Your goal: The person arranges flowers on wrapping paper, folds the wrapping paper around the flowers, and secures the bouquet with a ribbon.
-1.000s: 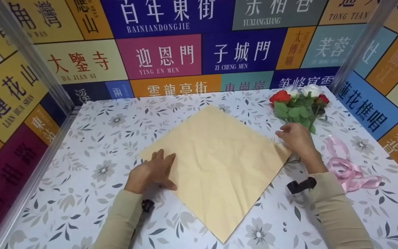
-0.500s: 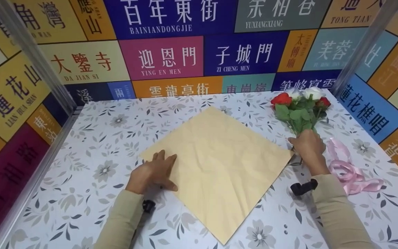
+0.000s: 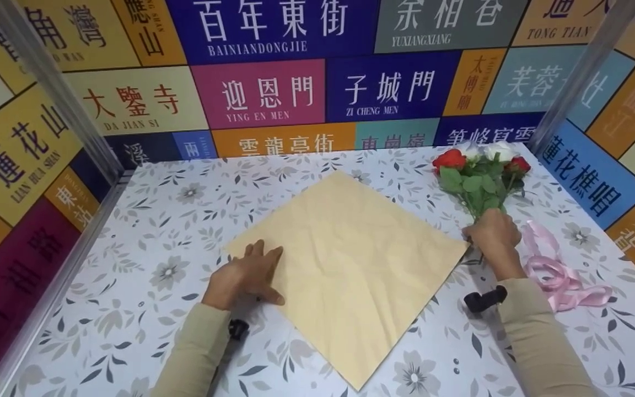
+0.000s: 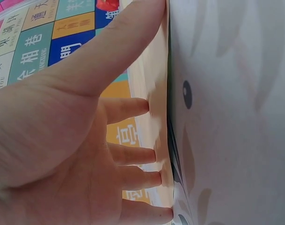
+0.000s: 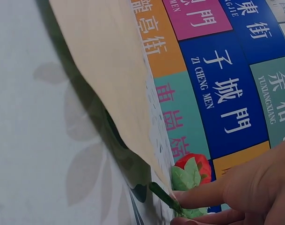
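Note:
A square sheet of tan wrapping paper (image 3: pixel 345 270), lightly creased, lies with one corner toward me. My left hand (image 3: pixel 243 275) rests on its left corner with fingers spread. In the left wrist view the fingertips (image 4: pixel 154 157) touch the paper near its edge. Just past the right corner, my right hand (image 3: pixel 494 240) grips the stems of a bunch of red and white roses (image 3: pixel 477 184). Most of the stems are hidden by the hand. A cut green stem end (image 5: pixel 164 197) pokes out beside the fingers in the right wrist view.
A loose pink ribbon (image 3: pixel 557 281) lies in loops to the right of the right hand. The white floral tablecloth (image 3: pixel 168 220) covers the table. Colourful panels with printed characters (image 3: pixel 257 91) stand behind and at both sides, with clear posts at the corners.
My right hand has left the paper's right corner, moved slightly right and closed around the rose stems. The left hand stays in place on the paper.

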`<move>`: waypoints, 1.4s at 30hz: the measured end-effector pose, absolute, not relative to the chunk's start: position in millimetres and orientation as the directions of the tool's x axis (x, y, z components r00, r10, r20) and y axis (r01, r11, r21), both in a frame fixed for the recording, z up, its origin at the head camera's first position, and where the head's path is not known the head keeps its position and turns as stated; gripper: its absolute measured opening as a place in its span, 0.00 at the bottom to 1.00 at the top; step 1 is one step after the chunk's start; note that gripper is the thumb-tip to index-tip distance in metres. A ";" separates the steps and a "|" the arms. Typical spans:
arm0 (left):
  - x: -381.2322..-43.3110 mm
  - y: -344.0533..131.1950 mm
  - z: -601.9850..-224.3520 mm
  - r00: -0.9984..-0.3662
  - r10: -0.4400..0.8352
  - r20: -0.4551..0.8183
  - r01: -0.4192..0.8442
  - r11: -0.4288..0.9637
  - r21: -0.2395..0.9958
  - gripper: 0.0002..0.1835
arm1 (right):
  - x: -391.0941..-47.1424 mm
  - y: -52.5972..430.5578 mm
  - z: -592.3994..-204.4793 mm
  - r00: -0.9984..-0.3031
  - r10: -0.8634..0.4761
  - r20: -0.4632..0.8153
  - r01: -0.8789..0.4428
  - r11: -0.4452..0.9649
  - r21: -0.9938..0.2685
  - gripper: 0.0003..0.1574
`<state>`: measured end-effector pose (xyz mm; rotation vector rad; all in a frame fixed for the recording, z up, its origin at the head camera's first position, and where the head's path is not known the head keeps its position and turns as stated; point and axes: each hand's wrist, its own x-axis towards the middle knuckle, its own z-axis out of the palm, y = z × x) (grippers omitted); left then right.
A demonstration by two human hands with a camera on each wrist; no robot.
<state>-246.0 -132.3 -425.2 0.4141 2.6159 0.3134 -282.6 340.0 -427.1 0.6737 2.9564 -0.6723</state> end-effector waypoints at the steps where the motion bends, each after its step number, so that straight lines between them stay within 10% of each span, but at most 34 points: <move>1: -246.0 -132.5 -425.1 -0.843 0.342 -0.415 0.231 0.927 0.294 0.61 | -282.4 341.1 -426.8 -0.908 0.403 -0.116 0.412 0.810 -0.417 0.18; 10: -245.6 -133.2 -425.0 -0.838 0.343 -0.424 0.224 0.925 0.306 0.62 | -281.4 347.1 -426.1 -0.917 0.393 -0.063 0.350 0.722 -0.597 0.18; 17: -245.9 -132.2 -425.0 -0.836 0.342 -0.430 0.226 0.927 0.298 0.62 | -283.3 352.9 -424.7 -0.918 0.368 -0.144 0.370 0.673 -0.641 0.37; 42: -246.9 -133.1 -425.4 -0.835 0.363 -0.414 0.271 0.925 0.266 0.62 | -286.6 344.5 -417.6 -0.916 0.353 -0.189 0.342 0.446 -0.827 0.37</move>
